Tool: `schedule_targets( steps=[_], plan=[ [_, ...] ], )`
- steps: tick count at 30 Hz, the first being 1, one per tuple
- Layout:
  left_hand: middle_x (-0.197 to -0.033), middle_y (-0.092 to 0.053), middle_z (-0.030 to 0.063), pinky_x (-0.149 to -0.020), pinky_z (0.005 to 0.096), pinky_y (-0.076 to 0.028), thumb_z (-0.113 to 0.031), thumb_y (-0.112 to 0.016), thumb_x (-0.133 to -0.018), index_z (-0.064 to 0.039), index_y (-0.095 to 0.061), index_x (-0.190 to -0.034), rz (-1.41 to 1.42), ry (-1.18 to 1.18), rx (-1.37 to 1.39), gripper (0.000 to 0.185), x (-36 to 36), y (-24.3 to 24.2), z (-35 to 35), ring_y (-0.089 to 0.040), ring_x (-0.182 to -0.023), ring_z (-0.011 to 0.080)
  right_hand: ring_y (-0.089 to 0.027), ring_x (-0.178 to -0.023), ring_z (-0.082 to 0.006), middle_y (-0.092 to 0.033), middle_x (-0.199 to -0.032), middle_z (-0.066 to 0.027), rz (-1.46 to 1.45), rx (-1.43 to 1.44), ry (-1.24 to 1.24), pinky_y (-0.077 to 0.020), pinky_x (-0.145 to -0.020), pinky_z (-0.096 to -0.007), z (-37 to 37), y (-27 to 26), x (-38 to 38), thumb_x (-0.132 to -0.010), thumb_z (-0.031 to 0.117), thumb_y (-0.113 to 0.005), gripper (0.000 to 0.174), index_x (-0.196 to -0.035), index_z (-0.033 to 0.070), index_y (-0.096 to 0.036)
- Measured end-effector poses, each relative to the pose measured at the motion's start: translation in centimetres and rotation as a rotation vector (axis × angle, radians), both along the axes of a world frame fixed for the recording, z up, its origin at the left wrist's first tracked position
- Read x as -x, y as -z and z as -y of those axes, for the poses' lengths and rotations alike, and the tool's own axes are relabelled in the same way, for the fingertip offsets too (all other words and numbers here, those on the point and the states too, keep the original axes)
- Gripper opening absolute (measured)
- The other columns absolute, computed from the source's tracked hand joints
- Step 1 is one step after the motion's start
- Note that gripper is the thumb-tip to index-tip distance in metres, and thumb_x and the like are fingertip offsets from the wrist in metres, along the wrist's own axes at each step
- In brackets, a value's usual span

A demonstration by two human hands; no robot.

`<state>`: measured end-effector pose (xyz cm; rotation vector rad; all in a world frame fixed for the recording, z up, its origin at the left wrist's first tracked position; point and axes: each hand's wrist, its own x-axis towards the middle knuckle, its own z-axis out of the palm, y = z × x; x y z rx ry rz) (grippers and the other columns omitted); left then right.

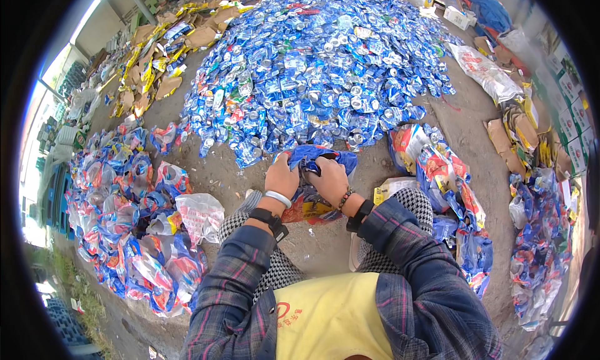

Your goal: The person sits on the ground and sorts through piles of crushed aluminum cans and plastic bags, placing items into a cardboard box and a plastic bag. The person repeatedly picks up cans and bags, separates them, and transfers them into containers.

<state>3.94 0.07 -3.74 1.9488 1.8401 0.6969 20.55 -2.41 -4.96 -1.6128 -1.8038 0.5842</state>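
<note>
Between my knees is a blue and red printed plastic bag (314, 207), its upper part bunched around my fingers. My left hand (282, 178) grips its left side, fingertips tucked into the folds. On the other side, my right hand (332, 181) is closed on the bag near a dark gap in the plastic. What lies inside the bag is hidden. Just beyond it spreads a large heap of crushed, mostly blue aluminium cans (309, 78).
Crumpled plastic packaging bags (136, 205) are piled at my left, with similar printed bags (445, 182) by my right knee. Flattened cardboard (164, 55) lies far left. A white sack (485, 71) and stacked boxes (569, 121) stand right. A further row of bags (539, 252) runs along the right.
</note>
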Motion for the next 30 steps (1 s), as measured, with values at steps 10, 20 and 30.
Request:
schedule_targets(
  steps=[10,20,30],
  plan=[
    [-0.105,-0.071,0.0278,-0.088,0.0492,-0.054,-0.024,-0.059,-0.093,0.001,-0.066,-0.121,-0.07,-0.185,0.062,0.039,2.8,-0.1,-1.6,-0.068,-0.098,0.043,-0.065,-0.072,-0.0418,-0.064,-0.078,-0.0233,-0.229,0.085,0.115,-0.0499,-0.066,-0.0446,0.5,-2.9,-3.6,-0.083,0.02,-0.067,0.029,-0.092,-0.006,-0.058],
    [-0.117,-0.067,0.0314,-0.097,0.0473,-0.051,-0.034,-0.064,-0.092,0.005,-0.063,-0.127,-0.019,-0.166,0.111,0.052,4.2,-0.3,-2.1,-0.064,-0.111,0.0451,-0.073,-0.09,-0.0271,-0.069,-0.106,-0.018,-0.906,0.421,-0.13,-0.0648,-0.075,-0.0381,-6.0,-9.8,-9.6,-0.092,0.015,-0.068,0.033,-0.11,-0.01,-0.057],
    [-0.121,-0.067,0.0305,-0.101,0.0431,-0.049,-0.035,-0.064,-0.093,0.008,-0.06,-0.131,0.123,0.078,0.183,0.057,3.5,-1.7,-2.2,-0.063,-0.116,0.0422,-0.067,-0.101,-0.0291,-0.069,-0.102,-0.0135,0.414,-0.34,-0.675,-0.0522,-0.09,-0.0413,-2.6,-4.0,-0.4,-0.085,0.013,-0.069,0.023,-0.106,0.004,-0.066]
  ],
)
